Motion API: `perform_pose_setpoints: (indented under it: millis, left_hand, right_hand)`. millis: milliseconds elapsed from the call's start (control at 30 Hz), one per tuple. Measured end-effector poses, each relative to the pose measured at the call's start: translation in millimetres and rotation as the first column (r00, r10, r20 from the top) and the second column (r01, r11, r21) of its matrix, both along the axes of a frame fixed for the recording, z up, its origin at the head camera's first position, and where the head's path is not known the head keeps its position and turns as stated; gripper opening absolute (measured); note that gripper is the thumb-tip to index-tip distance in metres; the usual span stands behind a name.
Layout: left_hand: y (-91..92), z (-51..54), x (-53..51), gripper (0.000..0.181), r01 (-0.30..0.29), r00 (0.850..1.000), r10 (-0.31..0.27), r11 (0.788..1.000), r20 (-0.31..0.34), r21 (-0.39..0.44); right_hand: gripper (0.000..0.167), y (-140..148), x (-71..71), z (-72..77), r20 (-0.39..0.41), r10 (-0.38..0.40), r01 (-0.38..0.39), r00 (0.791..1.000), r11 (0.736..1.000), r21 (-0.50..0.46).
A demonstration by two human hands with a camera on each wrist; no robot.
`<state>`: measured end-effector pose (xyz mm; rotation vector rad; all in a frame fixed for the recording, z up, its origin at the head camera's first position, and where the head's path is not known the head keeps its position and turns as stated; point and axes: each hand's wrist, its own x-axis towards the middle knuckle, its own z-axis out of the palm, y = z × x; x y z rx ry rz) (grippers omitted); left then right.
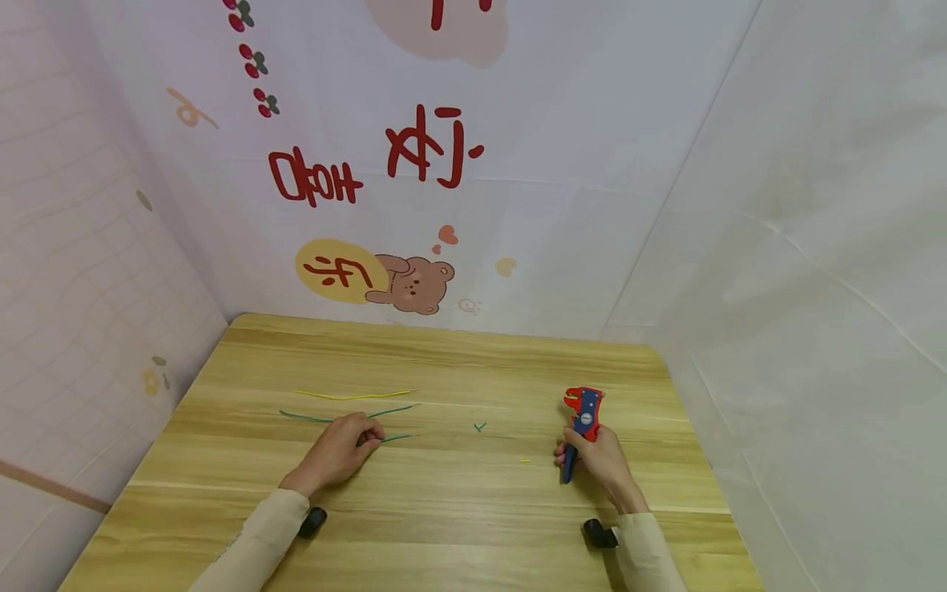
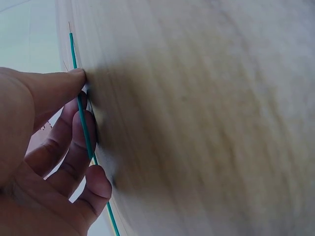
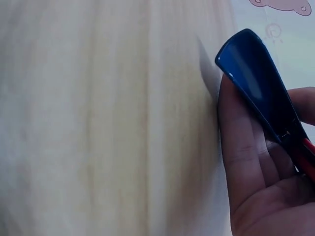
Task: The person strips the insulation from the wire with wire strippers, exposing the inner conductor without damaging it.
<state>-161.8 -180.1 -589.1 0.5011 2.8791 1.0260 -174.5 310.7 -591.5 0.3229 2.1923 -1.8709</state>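
My left hand (image 1: 342, 448) pinches a short green wire (image 1: 397, 437) low over the left part of the table. In the left wrist view that wire (image 2: 84, 125) runs past the thumb and fingers and ends in a thin bare tip. Another green wire (image 1: 299, 414) lies just beyond, partly hidden behind this hand. On the right, my right hand (image 1: 605, 460) holds a red and blue wire stripper (image 1: 588, 407) by its handles, head pointing away from me. Its blue handle (image 3: 253, 73) shows between fingers and thumb in the right wrist view.
A yellow wire (image 1: 344, 399) lies farther back on the wooden table (image 1: 459, 510). Between the hands are green insulation scraps (image 1: 479, 427) and a small yellow scrap (image 1: 524, 460). A printed cloth wall (image 1: 547, 205) rises behind the table, with pale cloth at both sides.
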Motion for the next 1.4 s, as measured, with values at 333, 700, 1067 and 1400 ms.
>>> perform_pose_setpoints:
  millis: [333, 700, 1067, 1400]
  left_hand:
    - [-0.3, -0.6, -0.7, 0.012, 0.006, 1.0, -0.006, 1.0, -0.004, 0.003]
    - [-0.2, -1.2, -0.7, 0.011, 0.005, 1.0, -0.005, 1.0, 0.002, 0.014]
    - [-0.3, -0.9, -0.6, 0.011, 0.0, 1.0, 0.0, 1.0, 0.006, 0.017]
    - [0.3, -1.7, -1.0, 0.012, -0.002, 1.0, 0.002, 1.0, -0.001, 0.013]
  right_hand:
    - [0.04, 0.7, -3.3, 2.2, -0.004, -0.006, 0.007, 1.0, 0.993, 0.118]
    - [0.035, 0.3, -5.2, 6.8, -0.012, -0.026, 0.029, 1.0, 0.955, 0.296]
    - [0.034, 4.0, -6.8, 12.2, -0.037, 0.011, 0.01, 0.999, 0.853, 0.522]
    - [0.048, 8.8, -9.5, 15.9, -0.05, 0.078, -0.026, 0.996, 0.757, 0.653]
